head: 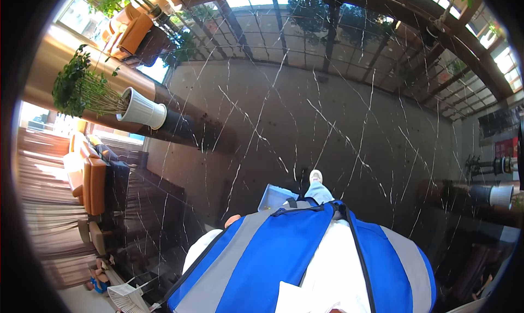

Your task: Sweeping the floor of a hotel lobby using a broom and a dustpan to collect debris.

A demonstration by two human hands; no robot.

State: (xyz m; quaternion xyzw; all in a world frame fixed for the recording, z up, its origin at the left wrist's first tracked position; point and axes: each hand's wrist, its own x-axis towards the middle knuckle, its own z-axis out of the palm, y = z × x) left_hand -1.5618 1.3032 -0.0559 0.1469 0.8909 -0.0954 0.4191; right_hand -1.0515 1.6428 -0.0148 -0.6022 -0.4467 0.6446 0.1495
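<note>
A small part of my left hand shows past the edge of my blue and grey jacket. Its fingers are mostly hidden by the sleeve. Just ahead of it is a pale blue plastic pan, partly covered by the jacket; whether the hand holds it cannot be told. My right hand is out of view. Below me, one light-coloured shoe stands on the dark, polished, white-veined floor.
A bushy plant in a white ribbed pot stands by a column at left. Orange armchairs line that side, a person sits at lower left near a white chair. Another white pot is at right.
</note>
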